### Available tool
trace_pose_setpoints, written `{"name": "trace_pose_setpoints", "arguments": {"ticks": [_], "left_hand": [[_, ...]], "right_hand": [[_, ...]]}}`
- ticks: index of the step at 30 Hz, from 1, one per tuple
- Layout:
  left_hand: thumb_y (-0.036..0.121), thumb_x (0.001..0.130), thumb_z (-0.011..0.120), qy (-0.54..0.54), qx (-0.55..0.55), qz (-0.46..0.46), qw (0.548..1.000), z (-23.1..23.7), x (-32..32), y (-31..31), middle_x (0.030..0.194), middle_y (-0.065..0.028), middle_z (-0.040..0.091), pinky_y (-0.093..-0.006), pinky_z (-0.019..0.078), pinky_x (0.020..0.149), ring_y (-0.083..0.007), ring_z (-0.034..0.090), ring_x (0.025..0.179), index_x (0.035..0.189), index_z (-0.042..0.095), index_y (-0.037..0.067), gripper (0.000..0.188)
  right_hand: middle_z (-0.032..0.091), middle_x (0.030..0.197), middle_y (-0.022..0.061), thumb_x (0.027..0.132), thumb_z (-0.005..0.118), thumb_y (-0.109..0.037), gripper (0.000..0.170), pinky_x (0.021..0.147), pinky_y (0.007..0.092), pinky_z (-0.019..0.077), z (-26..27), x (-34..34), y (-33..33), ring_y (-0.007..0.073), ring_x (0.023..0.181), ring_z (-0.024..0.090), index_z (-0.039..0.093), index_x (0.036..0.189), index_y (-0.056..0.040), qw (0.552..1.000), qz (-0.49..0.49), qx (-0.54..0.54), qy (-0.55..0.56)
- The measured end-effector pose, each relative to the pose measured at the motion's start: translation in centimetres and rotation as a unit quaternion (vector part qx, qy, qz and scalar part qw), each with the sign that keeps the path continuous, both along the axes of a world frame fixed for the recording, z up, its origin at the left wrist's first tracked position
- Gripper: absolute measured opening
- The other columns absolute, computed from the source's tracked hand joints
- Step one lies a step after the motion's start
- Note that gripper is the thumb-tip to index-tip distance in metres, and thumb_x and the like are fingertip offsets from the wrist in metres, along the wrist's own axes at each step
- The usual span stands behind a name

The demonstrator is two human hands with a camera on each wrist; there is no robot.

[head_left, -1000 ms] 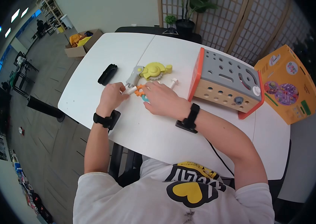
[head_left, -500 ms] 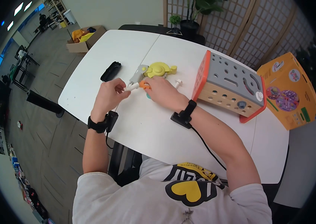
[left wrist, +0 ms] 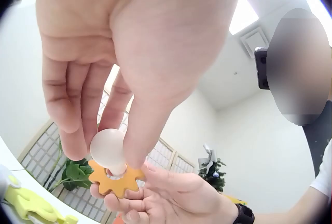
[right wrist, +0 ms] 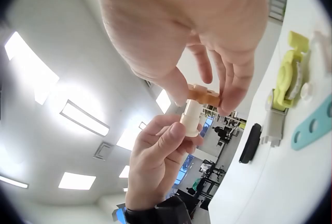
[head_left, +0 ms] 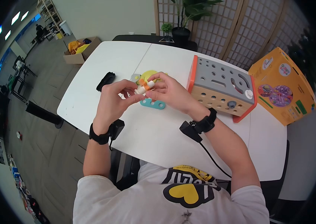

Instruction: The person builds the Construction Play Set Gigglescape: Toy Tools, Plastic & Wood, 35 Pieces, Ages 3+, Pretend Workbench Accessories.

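Note:
Above the white table, my left hand (head_left: pixel 114 100) pinches a white toy bolt (right wrist: pixel 192 117) between thumb and fingers. An orange toy gear (left wrist: pixel 118 183) is held at its edge by the thumb and fingertips of my right hand (head_left: pixel 173 93). The bolt's round head faces the left wrist camera, and its shank lines up with the gear's centre hole. Below the hands lies a teal strip (head_left: pixel 152 104) with round holes. Just behind them sits a yellow-green toy piece (right wrist: pixel 286 78) joined to a grey part (right wrist: pixel 273 125), partly hidden by the fingers in the head view.
A toy workbench box (head_left: pixel 223 84) with a grey holed top and red ends stands on the right, beside an orange carton (head_left: pixel 283 87). A black case (head_left: pixel 106 81) lies on the left of the white table (head_left: pixel 91 74). Another white piece (right wrist: pixel 307 90) lies near the yellow-green one.
Both hands have risen from the tabletop toward each other, bringing the white bolt and orange gear together in the air. The teal strip, mostly covered before, now shows on the table.

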State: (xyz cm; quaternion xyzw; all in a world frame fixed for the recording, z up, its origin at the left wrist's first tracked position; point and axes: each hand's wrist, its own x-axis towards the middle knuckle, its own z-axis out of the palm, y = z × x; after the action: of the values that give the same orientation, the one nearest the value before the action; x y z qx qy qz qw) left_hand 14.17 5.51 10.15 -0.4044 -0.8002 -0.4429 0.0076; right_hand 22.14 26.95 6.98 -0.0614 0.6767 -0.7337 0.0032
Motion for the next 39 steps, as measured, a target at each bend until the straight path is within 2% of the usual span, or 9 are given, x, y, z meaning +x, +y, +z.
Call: {"name": "trace_pose_setpoints", "arguments": {"ticks": [6,9,12,18,21,29,32,35,39], "left_hand": [[0.028,0.068,0.096,0.02,0.081,-0.035,0.996,-0.7,0.7,2.6,0.087,-0.0021,0.069,-0.0245,0.049,0.067,-0.0108,0.06,0.074,0.103,0.069,0.003,0.052],[0.03,0.067,0.097,0.026,0.079,-0.097,0.992,-1.0,1.1,3.9,0.087,-0.0009,0.069,-0.0244,0.048,0.066,-0.011,0.06,0.076,0.099,0.069,0.003,0.05],[0.03,0.067,0.097,0.029,0.052,-0.139,0.989,-1.8,1.6,4.8,0.087,-0.0004,0.069,-0.0251,0.048,0.065,-0.0118,0.06,0.074,0.094,0.07,0.003,0.047],[0.024,0.071,0.094,0.021,0.032,-0.194,0.98,-2.9,3.6,7.6,0.083,-0.0034,0.072,-0.0274,0.0489,0.06,-0.0134,0.059,0.066,0.089,0.071,0.002,0.037],[0.022,0.073,0.093,0.026,0.026,-0.226,0.974,-3.1,4.8,9.5,0.08,-0.005,0.072,-0.0271,0.0493,0.06,-0.0145,0.06,0.064,0.09,0.073,0.002,0.033],[0.031,0.075,0.09,0.086,0.016,-0.245,0.966,-3.9,6.8,14.0,0.071,-0.0068,0.069,-0.0308,0.0523,0.059,-0.0202,0.065,0.061,0.087,0.074,0.001,0.037],[0.035,0.073,0.091,0.125,-0.017,-0.232,0.964,-4.3,6.9,14.9,0.078,-0.0069,0.07,-0.0322,0.0525,0.058,-0.0213,0.067,0.067,0.09,0.072,0.003,0.042],[0.036,0.069,0.093,0.206,-0.027,-0.209,0.956,-3.0,7.3,15.2,0.104,-0.0084,0.072,-0.0329,0.0548,0.068,-0.0237,0.069,0.089,0.103,0.068,0.004,0.052],[0.041,0.07,0.091,0.301,-0.021,-0.231,0.925,-1.6,7.1,16.1,0.129,-0.0111,0.063,-0.0395,0.0488,0.094,-0.0288,0.06,0.118,0.126,0.06,0.004,0.074]], "right_hand": [[0.069,0.122,0.0204,0.097,0.075,-0.016,0.072,0.092,0.0306,0.0549,1.1,3.5,1.3,0.0186,0.109,0.068,0.028,0.151,-0.0053,1.0,0.011,-0.015,0.019],[0.069,0.123,0.0202,0.097,0.073,-0.013,0.075,0.092,0.0311,0.0542,0.9,5.0,2.0,0.0191,0.109,0.068,0.026,0.155,-0.0062,0.999,0.019,-0.005,0.025],[0.071,0.121,0.0169,0.097,0.071,-0.01,0.072,0.09,0.0321,0.0547,0.1,7.0,2.6,0.0191,0.11,0.069,0.029,0.155,-0.008,0.998,0.027,-0.002,0.061],[0.074,0.112,0.0147,0.093,0.074,-0.009,0.047,0.078,0.032,0.0576,-0.9,11.6,3.3,0.0216,0.089,0.073,0.056,0.137,-0.0055,0.921,-0.183,0.308,0.156],[0.074,0.104,0.0154,0.092,0.075,-0.01,0.039,0.071,0.0317,0.058,-1.3,13.7,3.9,0.0243,0.077,0.072,0.062,0.127,-0.0035,0.889,-0.237,0.362,0.151],[0.074,0.094,0.0176,0.093,0.072,-0.005,0.031,0.067,0.0347,0.0575,-2.3,16.5,6.3,0.0297,0.076,0.074,0.062,0.122,-0.0022,0.848,-0.304,0.405,0.154],[0.074,0.093,0.0194,0.093,0.07,-0.003,0.029,0.067,0.0357,0.0575,-2.5,16.8,7.1,0.0321,0.077,0.074,0.061,0.12,-0.001,0.844,-0.311,0.41,0.149],[0.073,0.092,0.0202,0.092,0.069,-0.001,0.028,0.067,0.0361,0.0576,-2.7,16.9,7.5,0.0329,0.078,0.075,0.061,0.119,0.0001,0.848,-0.315,0.402,0.142],[0.074,0.094,0.0211,0.092,0.068,0.001,0.028,0.069,0.0366,0.0588,-2.9,16.6,8.0,0.0332,0.08,0.076,0.06,0.119,0.0007,0.864,-0.313,0.374,0.127]]}}
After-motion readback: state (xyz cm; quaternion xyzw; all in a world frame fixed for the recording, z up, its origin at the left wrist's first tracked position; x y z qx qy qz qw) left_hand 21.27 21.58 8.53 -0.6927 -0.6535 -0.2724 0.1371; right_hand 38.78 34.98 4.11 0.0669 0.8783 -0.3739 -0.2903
